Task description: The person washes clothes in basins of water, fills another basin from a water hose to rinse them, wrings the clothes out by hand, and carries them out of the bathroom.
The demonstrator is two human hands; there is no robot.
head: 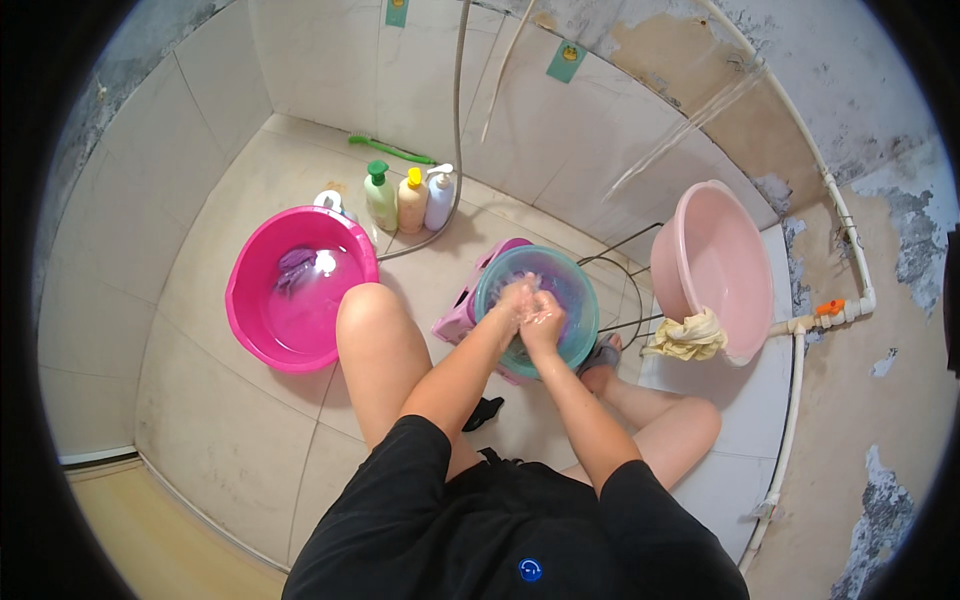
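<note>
A teal translucent plastic basin (589,300) stands on a pink plastic stool (459,319) between my knees, with water and something purple in it. My left hand (517,298) and my right hand (543,321) meet over its middle, wet, amid splashing water. The fingers are blurred, so whether they hold anything cannot be told. To the left, a bright pink basin (244,300) holds water and a purple cloth (296,268).
Pump bottles, green (381,199), yellow-topped (412,202) and white-topped (439,201), stand near the wall by a green brush (394,150) and a shower hose (459,97). At right, a light pink basin (724,262) leans tilted beside a yellowish cloth (688,335).
</note>
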